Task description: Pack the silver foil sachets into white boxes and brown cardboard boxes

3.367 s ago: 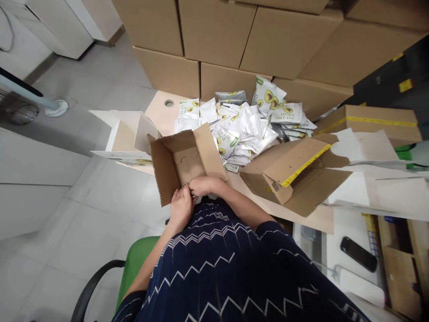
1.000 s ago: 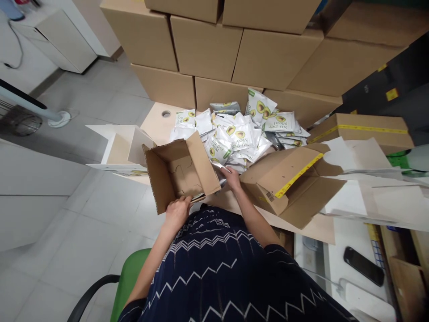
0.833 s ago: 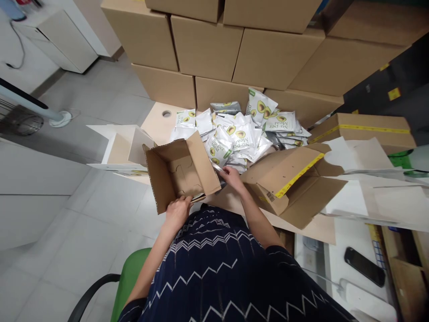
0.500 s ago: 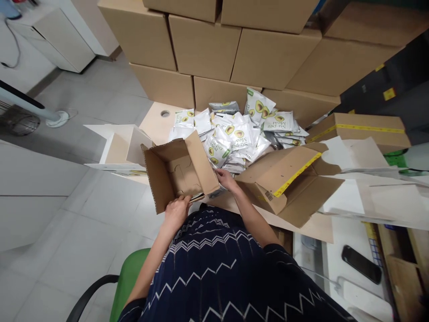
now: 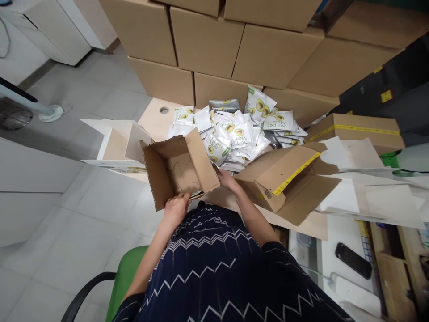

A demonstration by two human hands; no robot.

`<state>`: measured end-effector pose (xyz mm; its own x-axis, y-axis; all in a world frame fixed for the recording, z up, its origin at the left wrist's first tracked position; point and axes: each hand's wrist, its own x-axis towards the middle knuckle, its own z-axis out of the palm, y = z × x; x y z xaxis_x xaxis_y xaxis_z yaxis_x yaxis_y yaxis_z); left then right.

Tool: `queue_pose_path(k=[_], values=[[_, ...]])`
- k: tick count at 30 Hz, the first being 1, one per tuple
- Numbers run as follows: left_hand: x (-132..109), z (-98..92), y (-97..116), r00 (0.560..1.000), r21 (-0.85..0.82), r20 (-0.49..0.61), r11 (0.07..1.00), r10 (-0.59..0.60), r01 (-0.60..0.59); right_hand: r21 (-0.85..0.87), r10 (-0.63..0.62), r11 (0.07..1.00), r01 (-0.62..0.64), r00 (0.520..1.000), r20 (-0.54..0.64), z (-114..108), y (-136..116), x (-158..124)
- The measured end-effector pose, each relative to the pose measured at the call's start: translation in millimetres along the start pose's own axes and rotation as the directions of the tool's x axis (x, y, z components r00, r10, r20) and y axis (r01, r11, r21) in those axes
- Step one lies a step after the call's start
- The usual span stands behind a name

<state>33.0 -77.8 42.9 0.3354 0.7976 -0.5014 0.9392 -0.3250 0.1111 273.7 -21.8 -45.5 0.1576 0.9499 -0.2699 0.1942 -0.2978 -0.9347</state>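
An open brown cardboard box (image 5: pixel 203 161) is tilted toward me over the table's front edge, with its bare inside showing. My left hand (image 5: pixel 177 209) is closed over the near edge of this box, fingers curled onto the rim. At its right side, my right hand (image 5: pixel 226 179) grips the box near the corner of the flap, and some of its fingertips are hidden. Just behind the box lies a loose heap of white sachets (image 5: pixel 217 147) printed with avocados.
A second brown box (image 5: pixel 278 174) with yellow tape lies open on the right. Stacked cartons (image 5: pixel 204 40) form a wall behind the sachets. An open white box (image 5: pixel 134 145) stands at left, more white boxes (image 5: pixel 348 197) at right. A green chair (image 5: pixel 129 273) is beside me.
My view has shifted slightly. Both hands keep nearly the same hold on the box, and the sachets have not moved.
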Motion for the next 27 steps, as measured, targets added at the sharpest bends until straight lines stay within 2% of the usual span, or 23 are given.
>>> queue_pose_path(k=[2, 5, 7, 10, 11, 12, 14, 16, 17, 19, 21, 24, 27], values=[[0.0, 0.7, -0.2, 1.000, 0.006, 0.006, 1.000, -0.009, 0.009, -0.178, -0.053, 0.982, 0.059, 0.998, 0.042, -10.9, -11.1, -2.5], [-0.6, 3.1, -0.8, 1.000, 0.011, -0.010, 1.000, 0.000, 0.000, -0.358, -0.209, 0.918, 0.171, 0.975, -0.071, -32.0, -43.1, -14.7], [-1.0, 5.1, -0.8, 1.000, 0.012, -0.025, 1.000, 0.005, -0.005, -0.407, -0.379, 0.869, 0.283, 0.908, -0.179, -46.4, -72.0, -28.2], [-0.9, 7.7, -0.3, 0.999, 0.010, -0.033, 1.000, -0.006, 0.006, -0.357, -0.576, 0.804, 0.475, 0.773, -0.268, -59.6, -116.5, -50.9], [-0.7, 8.2, -0.1, 1.000, 0.009, -0.030, 1.000, -0.008, 0.009, -0.323, -0.603, 0.791, 0.520, 0.751, -0.268, -59.5, -129.3, -57.6], [-0.6, 8.6, 0.2, 1.000, 0.008, -0.027, 1.000, -0.008, 0.009, -0.287, -0.616, 0.784, 0.551, 0.749, -0.245, -56.6, -140.1, -63.2], [-0.6, 9.1, 0.8, 1.000, 0.007, -0.029, 1.000, 0.001, 0.000, -0.212, -0.611, 0.785, 0.582, 0.783, -0.113, -42.3, -154.4, -70.1], [-1.4, 9.6, 1.7, 0.999, 0.005, -0.039, 1.000, 0.006, -0.005, -0.151, -0.580, 0.791, 0.593, 0.805, 0.126, -18.9, -158.4, -70.1], [-2.1, 9.9, 2.3, 0.999, 0.004, -0.046, 1.000, 0.009, -0.009, -0.142, -0.551, 0.791, 0.595, 0.794, 0.257, -5.4, -157.2, -67.5], [-3.6, 10.9, 3.8, 0.998, 0.005, -0.069, 1.000, 0.016, -0.015, -0.198, -0.470, 0.769, 0.608, 0.747, 0.470, 21.5, -150.6, -58.0], [-4.9, 12.7, 5.2, 0.995, 0.004, -0.100, 1.000, 0.024, -0.024, -0.334, -0.351, 0.699, 0.632, 0.710, 0.610, 44.5, -142.3, -44.7], [-6.0, 16.9, 6.2, 0.989, -0.006, -0.146, 1.000, 0.028, -0.030, -0.461, -0.175, 0.570, 0.680, 0.649, 0.741, 69.0, -131.9, -22.8], [-6.4, 22.6, 5.7, 0.984, -0.027, -0.176, 0.999, 0.015, -0.020, -0.427, -0.069, 0.547, 0.720, 0.547, 0.834, 85.8, -122.0, -5.6]])
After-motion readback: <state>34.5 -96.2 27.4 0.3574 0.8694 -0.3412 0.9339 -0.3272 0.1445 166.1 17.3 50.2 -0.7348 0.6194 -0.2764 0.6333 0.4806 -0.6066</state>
